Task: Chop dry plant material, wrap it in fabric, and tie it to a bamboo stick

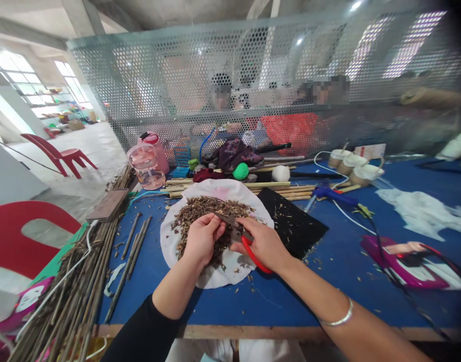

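My right hand [258, 241] is closed on a pair of scissors with red handles [253, 254]. Their dark blades [226, 219] point left toward my left hand [205, 234]. That hand is closed, thumb and fingers pinched together near the blade tips; what it pinches is too small to make out. Both hands are over a heap of brown dried plant bits [194, 211], which lies on a round white cloth [215, 281] on the blue table. Under the cloth's right edge is a black sheet [294, 221] with scattered bits on it.
Long thin sticks [83, 271] lie bundled at the left edge, with a few loose ones [137, 246] beside the cloth. A clear jug [145, 168], a green ball [241, 171] and a white ball [281, 174] stand behind. A blue glue gun [334, 195] is at right. A perforated screen [158, 95] rises beyond.
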Available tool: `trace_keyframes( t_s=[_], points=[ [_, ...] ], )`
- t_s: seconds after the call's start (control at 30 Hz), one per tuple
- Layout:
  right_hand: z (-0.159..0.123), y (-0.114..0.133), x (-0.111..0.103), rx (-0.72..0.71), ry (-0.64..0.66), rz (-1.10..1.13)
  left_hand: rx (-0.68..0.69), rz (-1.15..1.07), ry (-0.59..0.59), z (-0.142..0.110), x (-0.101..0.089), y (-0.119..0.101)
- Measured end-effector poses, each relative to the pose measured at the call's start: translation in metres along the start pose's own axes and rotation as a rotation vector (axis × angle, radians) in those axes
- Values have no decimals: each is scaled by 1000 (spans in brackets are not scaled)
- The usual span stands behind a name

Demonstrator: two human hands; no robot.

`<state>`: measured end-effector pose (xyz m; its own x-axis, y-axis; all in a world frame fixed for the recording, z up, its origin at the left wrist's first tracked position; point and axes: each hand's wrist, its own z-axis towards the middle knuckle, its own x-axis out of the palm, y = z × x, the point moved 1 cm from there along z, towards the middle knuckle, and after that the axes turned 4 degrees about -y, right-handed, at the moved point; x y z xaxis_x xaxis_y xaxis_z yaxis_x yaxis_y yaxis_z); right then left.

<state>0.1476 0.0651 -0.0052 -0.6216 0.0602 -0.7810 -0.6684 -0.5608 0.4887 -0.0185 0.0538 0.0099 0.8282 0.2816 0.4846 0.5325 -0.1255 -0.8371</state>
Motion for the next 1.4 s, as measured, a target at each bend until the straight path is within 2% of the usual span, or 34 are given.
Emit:
trace_keyframes(
  t_s=[0.1, 0.17, 0.23, 0.37, 0.47, 0.57, 0.7, 0.77, 0.83, 0.9, 1.03, 1.1, 1.27, 1.4],
  points=[
    [0, 0, -2, 28, 11, -3, -8, -9, 22, 1, 0, -1],
    [1, 2, -5, 57, 59, 10, 29, 105, 15, 1, -2, -2],
    [2, 3, -10, 88, 127, 24, 93, 345, -15, 0, -6, -6],
    [2, 1, -23, 116, 214, 16, 311, 1046, -123, -5, -15, -26],
    [2, -9, -34, 113, 233, 53, 461, 1384, -154, -5, -10, -46],
    [1, -21, -44, 119, 240, 106, 497, 1547, -56, 6, 7, -59],
    [2, -30, -53, 89, 267, 131, 530, 1765, 244, 40, 34, -57],
    [3, -32, -56, 84, 232, 155, 584, 1826, 381, 57, 46, -51],
    [5, -33, -58, 76, 168, 183, 632, 1846, 444, 70, 57, -43],
    [6, -36, -59, 60, 95, 227, 630, 1894, 463, 78, 67, -34],
    [7, -41, -57, 33, -44, 320, 498, 2023, 477, 83, 80, -16],
    [6, -43, -55, 26, -83, 340, 491, 2028, 475, 84, 84, -10],
    [5, -45, -49, -15, -123, 312, 519, 1968, 464, 94, 85, -10],
    [6, -45, -46, -24, -100, 276, 533, 1881, 449, 91, 69, -28]
  ],
)
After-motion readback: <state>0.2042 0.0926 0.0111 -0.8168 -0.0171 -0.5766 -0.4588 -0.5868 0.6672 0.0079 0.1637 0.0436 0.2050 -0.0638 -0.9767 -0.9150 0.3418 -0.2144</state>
